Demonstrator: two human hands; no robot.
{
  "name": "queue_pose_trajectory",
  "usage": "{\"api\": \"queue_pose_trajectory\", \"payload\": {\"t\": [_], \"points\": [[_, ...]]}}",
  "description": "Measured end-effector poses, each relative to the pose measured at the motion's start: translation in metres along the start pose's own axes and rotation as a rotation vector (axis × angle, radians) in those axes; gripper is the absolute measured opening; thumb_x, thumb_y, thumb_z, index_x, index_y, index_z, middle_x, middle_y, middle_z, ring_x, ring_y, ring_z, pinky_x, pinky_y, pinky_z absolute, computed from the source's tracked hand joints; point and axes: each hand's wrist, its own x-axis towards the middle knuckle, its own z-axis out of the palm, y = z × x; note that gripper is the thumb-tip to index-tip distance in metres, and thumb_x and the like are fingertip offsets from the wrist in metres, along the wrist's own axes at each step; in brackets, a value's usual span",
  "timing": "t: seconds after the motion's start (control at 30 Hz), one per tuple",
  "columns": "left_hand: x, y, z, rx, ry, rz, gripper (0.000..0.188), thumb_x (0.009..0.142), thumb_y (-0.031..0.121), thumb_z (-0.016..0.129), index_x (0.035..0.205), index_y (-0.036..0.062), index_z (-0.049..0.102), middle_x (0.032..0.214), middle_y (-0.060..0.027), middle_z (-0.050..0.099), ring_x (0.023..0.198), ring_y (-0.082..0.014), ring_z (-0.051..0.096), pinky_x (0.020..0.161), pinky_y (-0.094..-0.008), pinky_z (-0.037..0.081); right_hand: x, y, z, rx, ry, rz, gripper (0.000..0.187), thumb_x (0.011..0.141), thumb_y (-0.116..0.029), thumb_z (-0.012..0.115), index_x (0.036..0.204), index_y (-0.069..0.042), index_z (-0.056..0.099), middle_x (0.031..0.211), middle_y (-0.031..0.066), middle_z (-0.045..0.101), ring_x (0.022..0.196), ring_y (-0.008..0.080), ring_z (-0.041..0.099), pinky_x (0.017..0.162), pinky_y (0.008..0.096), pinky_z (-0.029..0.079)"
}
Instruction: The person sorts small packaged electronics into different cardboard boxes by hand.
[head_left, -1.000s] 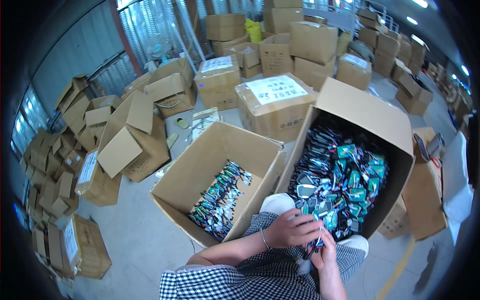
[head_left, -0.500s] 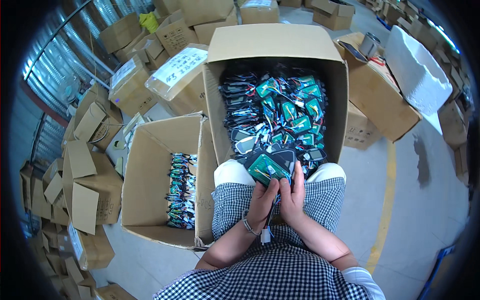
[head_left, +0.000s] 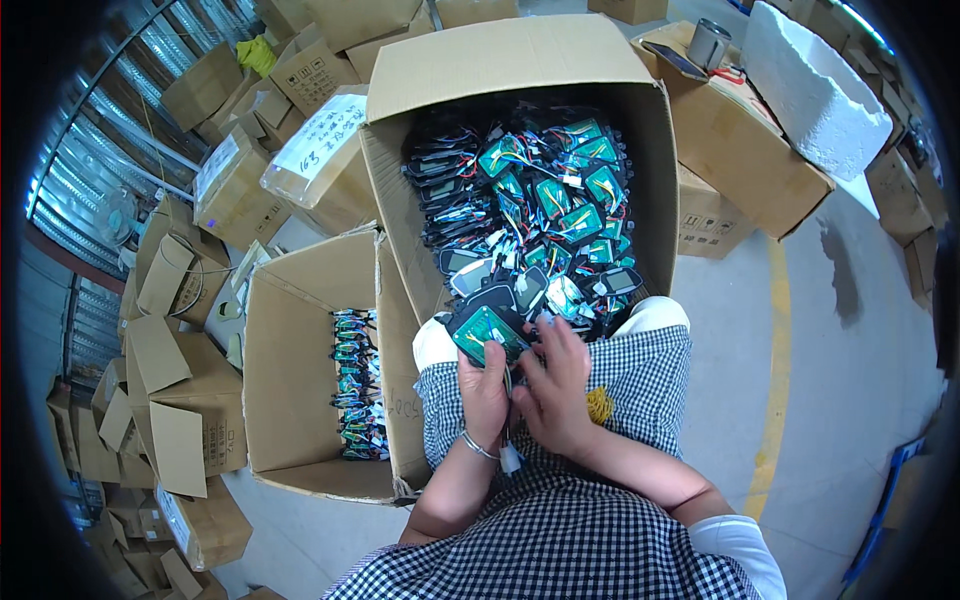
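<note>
My left hand (head_left: 482, 395) is closed around a small stack of green circuit board units (head_left: 489, 335) with dark casings, held above my lap. Wires from the stack hang down between my hands and end in a white connector (head_left: 510, 459). Beside it, my right hand (head_left: 556, 385) has its fingers stretched and apart, close to the stack and wires; whether a fingertip touches them I cannot tell. In front, a large open carton (head_left: 655, 200) holds many similar units (head_left: 553, 198). A yellow bundle of bands or ties (head_left: 599, 405) lies on my lap, partly behind my right hand.
Left of my knees, an open carton (head_left: 300, 370) contains a row of wired units (head_left: 358, 385). Closed and open boxes (head_left: 315, 160) crowd the far left. At the right, a carton (head_left: 745, 140) bears a phone (head_left: 675, 60), a metal mug (head_left: 708, 44) and a white foam box (head_left: 815, 95).
My right hand has let go of the stack and moved slightly down, fingers spreading. My left hand holds the stack alone, shifted left. The yellow bundle has come into view.
</note>
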Motion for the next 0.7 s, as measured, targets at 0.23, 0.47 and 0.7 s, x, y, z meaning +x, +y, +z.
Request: {"api": "queue_pose_trajectory", "payload": {"t": [0.23,0.47,0.7], "points": [[-0.006,-0.005,0.004,1.088,-0.147,0.505,0.041,0.085,0.004,0.059,0.124,-0.0042,0.048,0.111,-0.0142,0.06,0.098,-0.024,0.062,0.084,-0.0326,0.049,0.027,0.017,0.004,0.75,0.026,0.493,0.108,0.071,-0.018,0.079,0.144,0.004,0.002,0.144,0.022,0.02,0.132,0.0344,0.03,0.106,0.0419,0.031],[-0.011,-0.004,0.012,0.843,-0.327,0.275,0.053,0.083,0.015,0.063,0.13,0.0028,0.044,0.122,-0.0194,0.052,0.113,-0.0347,0.051,0.096,-0.0385,0.04,0.026,0.017,-0.002,1.481,0.301,0.878,0.063,0.092,-0.01,0.054,0.142,-0.003,0.016,0.119,0.0139,0.052,0.107,0.0204,0.054,0.09,0.0322,0.046],[0.002,0.014,0.013,0.983,-0.409,0.223,0.055,0.088,0.003,0.052,0.14,0.0038,0.033,0.14,-0.0191,0.04,0.126,-0.0343,0.042,0.104,-0.0374,0.033,0.034,0.037,0.004,1.626,0.128,1.007,0.028,0.092,-0.018,0.058,0.114,-0.005,0.045,0.11,0.0069,0.056,0.1,0.0163,0.055,0.085,0.0314,0.046]]}}
